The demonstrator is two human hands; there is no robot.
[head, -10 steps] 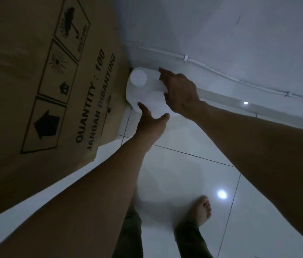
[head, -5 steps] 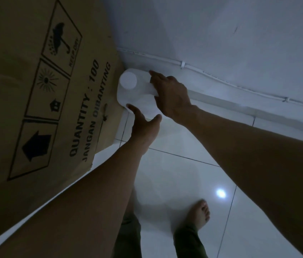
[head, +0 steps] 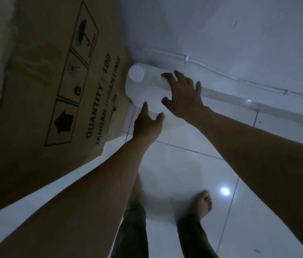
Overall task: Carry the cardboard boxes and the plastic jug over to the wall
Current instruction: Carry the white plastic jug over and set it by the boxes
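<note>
Hovering, apparently, right hand (head: 184, 96) over jug (head: 147, 91)

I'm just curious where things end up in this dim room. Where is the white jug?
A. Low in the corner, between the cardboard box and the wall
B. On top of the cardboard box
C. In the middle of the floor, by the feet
A: the jug sits low in the corner, with the cardboard box beside it and the wall behind, under the spread right hand.
</note>
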